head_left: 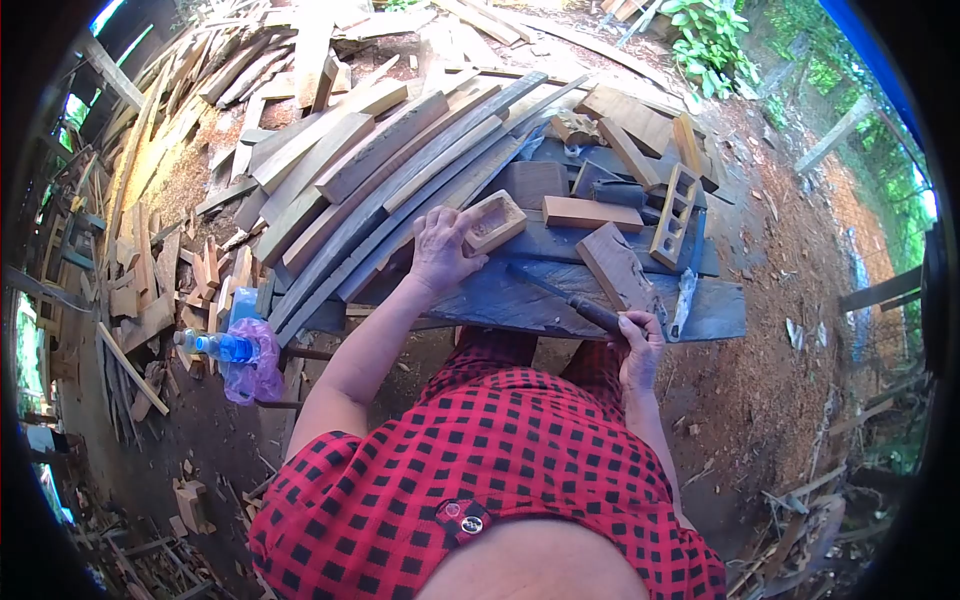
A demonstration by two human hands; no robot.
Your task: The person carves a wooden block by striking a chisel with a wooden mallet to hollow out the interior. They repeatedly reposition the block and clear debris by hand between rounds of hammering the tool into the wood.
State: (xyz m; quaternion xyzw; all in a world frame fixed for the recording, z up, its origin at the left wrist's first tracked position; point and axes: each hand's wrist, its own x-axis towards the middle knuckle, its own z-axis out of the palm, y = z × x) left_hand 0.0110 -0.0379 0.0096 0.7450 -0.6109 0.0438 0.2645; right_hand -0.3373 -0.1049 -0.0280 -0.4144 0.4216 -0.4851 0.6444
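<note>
1. Head view: the left hand (441,250) rests spread on a hollowed wooden block (493,221) on the workbench (560,300).
2. The right hand (638,350) grips what looks like a chisel (565,296); a slip could gouge those steadying fingers.

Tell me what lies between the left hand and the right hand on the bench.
In the head view, between the left hand and right hand lies only the dark metal chisel on bare grey-blue wooden bench.

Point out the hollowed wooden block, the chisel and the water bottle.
hollowed wooden block (494,222), head view, on its carved hollow
chisel (560,295), head view, mid-shaft on the bench
water bottle (218,346), head view, on its clear body
</note>
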